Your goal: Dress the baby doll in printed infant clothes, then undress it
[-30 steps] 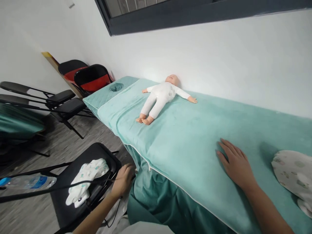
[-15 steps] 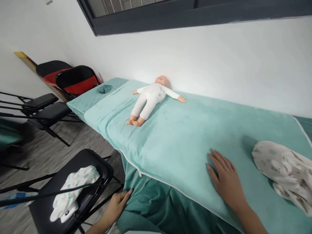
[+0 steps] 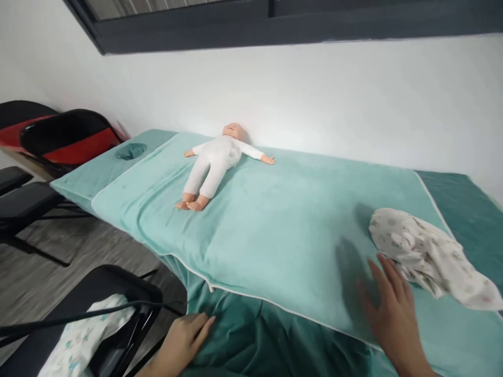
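My right hand (image 3: 393, 311) lies flat and open on the light teal blanket (image 3: 283, 230), fingers spread, its fingertips just short of a crumpled white patterned garment (image 3: 428, 254). My left hand (image 3: 184, 337) rests open against the dark teal cover (image 3: 255, 335) hanging off the bed's near side, fingers stretched out. A baby doll (image 3: 214, 165) in a white suit lies on its back by the wall, arms spread, at the far end of the blanket.
A black folding chair (image 3: 98, 285) at lower left holds another patterned white cloth (image 3: 78, 343), with a dark cable (image 3: 78, 315) across it. More black and red chairs (image 3: 58, 139) stand at the left. A white wall runs behind the bed.
The view has swung right. My left hand left the chair's edge and came to the bed's hanging cover. My right hand slid right toward the patterned garment.
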